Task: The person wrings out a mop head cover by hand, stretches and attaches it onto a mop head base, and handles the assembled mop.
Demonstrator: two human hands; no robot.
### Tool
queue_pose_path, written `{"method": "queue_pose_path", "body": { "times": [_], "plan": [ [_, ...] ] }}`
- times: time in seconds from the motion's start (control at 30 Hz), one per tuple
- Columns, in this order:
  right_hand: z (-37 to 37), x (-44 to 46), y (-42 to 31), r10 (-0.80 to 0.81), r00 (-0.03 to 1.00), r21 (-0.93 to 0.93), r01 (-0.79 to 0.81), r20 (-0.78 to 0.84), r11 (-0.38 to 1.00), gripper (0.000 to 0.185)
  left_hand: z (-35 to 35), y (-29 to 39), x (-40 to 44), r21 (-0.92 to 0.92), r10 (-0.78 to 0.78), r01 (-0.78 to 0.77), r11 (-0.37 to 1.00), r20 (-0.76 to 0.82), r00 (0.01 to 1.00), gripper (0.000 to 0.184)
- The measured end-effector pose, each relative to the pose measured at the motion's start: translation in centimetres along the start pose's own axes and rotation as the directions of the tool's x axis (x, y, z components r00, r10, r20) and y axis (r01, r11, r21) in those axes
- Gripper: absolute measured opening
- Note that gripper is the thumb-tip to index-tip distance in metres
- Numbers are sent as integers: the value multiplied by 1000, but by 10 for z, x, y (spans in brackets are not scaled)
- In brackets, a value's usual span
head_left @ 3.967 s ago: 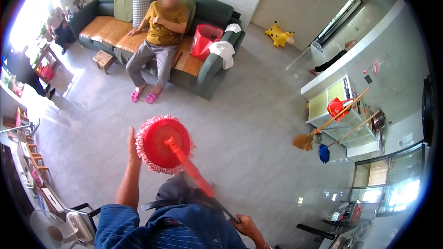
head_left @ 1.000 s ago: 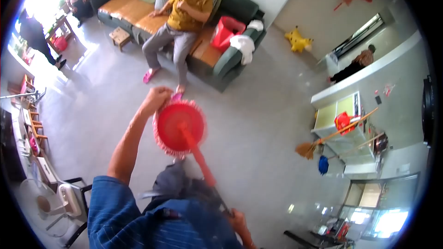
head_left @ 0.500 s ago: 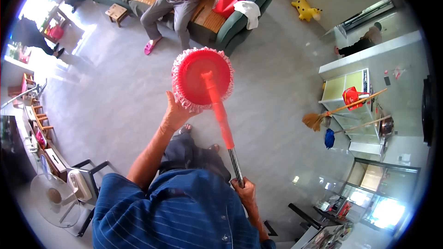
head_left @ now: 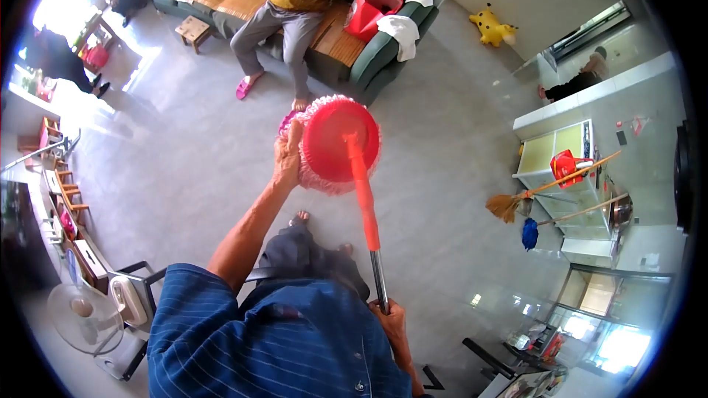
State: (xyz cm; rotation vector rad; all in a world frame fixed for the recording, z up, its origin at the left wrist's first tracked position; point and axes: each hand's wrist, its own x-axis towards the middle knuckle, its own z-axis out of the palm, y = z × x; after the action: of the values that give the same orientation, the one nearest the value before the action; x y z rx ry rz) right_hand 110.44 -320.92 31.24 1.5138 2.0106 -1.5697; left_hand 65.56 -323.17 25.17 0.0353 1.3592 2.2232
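Observation:
A round mop (head_left: 335,140) with a red plate and pink-and-white fringe is raised off the floor, its plate facing me. Its pole, red at the upper part and metal lower down, slants toward my right side. My right hand (head_left: 392,322) is wrapped round the metal part near my waist. At the left edge of the mop head, my left hand (head_left: 288,156) grips the fringe, the thumb in front. The rest of its fingers are partly hidden by the fringe.
Ahead, a person (head_left: 295,7) sits on a green sofa (head_left: 391,48) by a red bucket (head_left: 371,11). A small wooden stool (head_left: 193,32) stands nearby. To the right, a broom (head_left: 505,208) and a blue mop (head_left: 529,234) lean by a cabinet (head_left: 549,151). A fan (head_left: 85,317) is at left.
My left hand has moved up along the mop head's left edge and closed on the fringe. The mop head has shifted slightly right and down. My right hand keeps its hold.

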Motion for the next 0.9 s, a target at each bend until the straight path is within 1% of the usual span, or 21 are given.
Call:
{"method": "queue_pose_path", "body": {
  "times": [0.07,0.1,0.13,0.17,0.23,0.27,0.37,0.4,0.43,0.47,0.5,0.53,0.57,0.63,0.7,0.77,0.8,0.9],
  "plan": [
    [-4,0,2,21,1000,-35,-20,19,999,30,7,7,4,-90,-138,132,987,-59,989,53],
    [-5,1,5,7,1000,-44,-6,14,999,29,10,11,6,-137,-207,195,971,-84,975,55],
    [-4,1,8,-5,1000,-54,6,11,999,29,6,6,14,-104,-235,226,969,-88,968,61],
    [-4,0,8,-13,1000,-66,14,11,998,28,6,8,13,-128,-262,249,960,-98,960,63],
    [-4,-4,3,3,1000,23,-4,15,1000,27,6,10,11,-178,-319,295,939,-121,940,66],
    [-5,-8,-3,11,1000,66,-12,20,998,26,4,9,11,-241,-351,317,917,-114,929,71],
    [-6,-15,-27,41,999,107,-42,19,993,24,-1,11,4,-291,-352,303,908,-132,927,73],
    [-5,-13,-24,35,999,94,-35,5,995,25,-11,7,0,-370,-305,305,878,60,951,73],
    [-3,-11,-17,25,1000,80,-25,-6,997,26,-16,4,-6,-399,-302,314,862,94,949,73],
    [-2,-10,-11,12,1000,66,-11,-16,998,26,-19,-1,-12,-244,-225,244,939,103,969,76],
    [-1,-12,-9,10,999,28,-9,-48,1000,28,-16,-1,-22,-81,-146,156,984,116,982,78],
    [-2,-12,-11,-8,998,-12,7,-66,1000,29,-14,0,-35,103,-132,128,986,30,991,70],
    [0,-8,-13,-42,997,-55,38,-69,998,30,-7,11,-48,286,-89,106,952,-71,993,63],
    [-1,-5,-5,-121,992,-84,117,-48,990,31,-1,23,-55,202,-74,87,975,-69,995,50],
    [-3,1,0,-108,994,-48,106,-29,993,29,-1,24,-47,168,58,-57,984,0,998,41],
    [-4,14,20,-180,982,-23,179,-61,984,22,3,36,-44,302,74,-75,950,14,997,33],
    [-4,20,31,-206,975,-8,206,-87,979,18,8,39,-45,302,94,-75,950,-49,994,29],
    [-10,16,22,-308,949,87,303,63,949,27,-5,24,-29,300,185,-118,947,-206,961,28]
  ]
}}
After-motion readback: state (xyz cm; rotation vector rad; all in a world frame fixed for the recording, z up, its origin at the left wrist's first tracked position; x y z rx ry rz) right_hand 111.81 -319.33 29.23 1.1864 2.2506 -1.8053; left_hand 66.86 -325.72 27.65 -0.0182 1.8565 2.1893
